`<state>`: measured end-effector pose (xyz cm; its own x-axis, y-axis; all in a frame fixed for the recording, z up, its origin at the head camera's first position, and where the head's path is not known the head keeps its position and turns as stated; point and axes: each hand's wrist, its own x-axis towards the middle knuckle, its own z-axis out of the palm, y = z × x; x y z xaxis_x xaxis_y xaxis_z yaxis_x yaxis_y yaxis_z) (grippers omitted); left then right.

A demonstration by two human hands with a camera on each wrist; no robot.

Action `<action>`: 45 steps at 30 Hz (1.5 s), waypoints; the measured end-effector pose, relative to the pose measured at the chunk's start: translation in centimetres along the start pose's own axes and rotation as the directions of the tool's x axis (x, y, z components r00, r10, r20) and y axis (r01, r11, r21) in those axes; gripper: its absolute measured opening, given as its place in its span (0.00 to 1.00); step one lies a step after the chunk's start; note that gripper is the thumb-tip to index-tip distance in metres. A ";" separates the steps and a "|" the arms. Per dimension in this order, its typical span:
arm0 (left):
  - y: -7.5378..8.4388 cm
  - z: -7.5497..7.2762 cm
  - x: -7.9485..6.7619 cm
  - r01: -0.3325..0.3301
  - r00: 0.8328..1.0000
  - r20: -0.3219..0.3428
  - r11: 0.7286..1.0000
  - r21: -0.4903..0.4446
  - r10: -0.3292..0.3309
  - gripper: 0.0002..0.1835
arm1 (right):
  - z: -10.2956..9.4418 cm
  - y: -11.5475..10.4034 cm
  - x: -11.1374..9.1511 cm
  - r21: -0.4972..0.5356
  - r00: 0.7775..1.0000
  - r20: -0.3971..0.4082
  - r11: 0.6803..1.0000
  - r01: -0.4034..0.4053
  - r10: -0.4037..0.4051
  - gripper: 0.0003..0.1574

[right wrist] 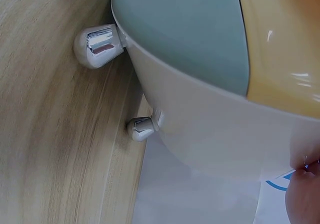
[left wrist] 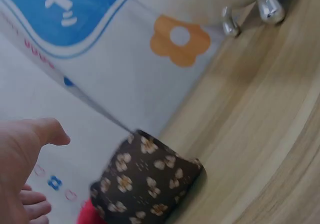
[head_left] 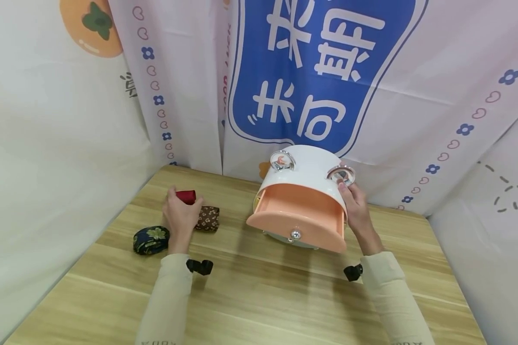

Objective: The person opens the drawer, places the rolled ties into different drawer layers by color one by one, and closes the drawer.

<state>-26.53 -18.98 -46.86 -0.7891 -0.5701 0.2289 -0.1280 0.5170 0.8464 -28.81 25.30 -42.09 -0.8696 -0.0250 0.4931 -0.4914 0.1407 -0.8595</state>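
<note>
A white rounded drawer box point(head_left: 308, 165) with two round silver-rimmed eyes stands at the back of the table. Its peach drawer point(head_left: 293, 225) is pulled out, with a small round knob on the front. My right hand point(head_left: 357, 211) holds the box's right side, thumb by the right eye; fingertips point(right wrist: 304, 194) meet its white wall. At the left, my left hand point(head_left: 182, 213) reaches over a red roll point(head_left: 185, 197), thumb and fingers apart. Beside it lies a brown flowered pouch point(head_left: 208, 218), seen close in the left wrist view. Near that wrist sits a dark rounded pouch point(head_left: 151, 239) with yellow-green leaves.
The wooden table point(head_left: 259, 302) ends at a printed curtain point(head_left: 190, 96) behind the box. White cloth point(head_left: 47, 143) hangs along the left side. Silver feet point(right wrist: 97, 45) hold the box above the tabletop.
</note>
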 end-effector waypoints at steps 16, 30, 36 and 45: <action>-3.8 1.5 2.9 0.186 0.982 0.060 0.980 -0.071 -0.182 0.47 | 0.0 -0.1 0.2 0.005 1.000 0.027 1.000 0.007 -0.007 0.30; -4.4 2.2 3.2 0.192 0.981 0.034 0.980 -0.049 -0.190 0.42 | -0.1 0.2 0.2 -0.011 1.000 0.022 1.000 0.008 -0.008 0.30; -4.4 2.3 3.2 0.148 0.989 0.019 0.989 -0.010 -0.148 0.40 | -0.1 0.3 0.2 -0.024 1.000 0.023 1.000 0.002 -0.001 0.31; -3.5 1.4 3.5 0.103 0.989 0.094 0.991 0.083 -0.111 0.38 | -0.1 0.1 0.2 -0.005 1.000 0.019 1.000 -0.005 0.005 0.30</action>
<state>-29.71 -21.91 -49.72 -0.8232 -0.5610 0.0876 -0.2580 0.5070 0.8224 -29.06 25.43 -42.03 -0.8729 -0.0427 0.4861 -0.4868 0.1461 -0.8612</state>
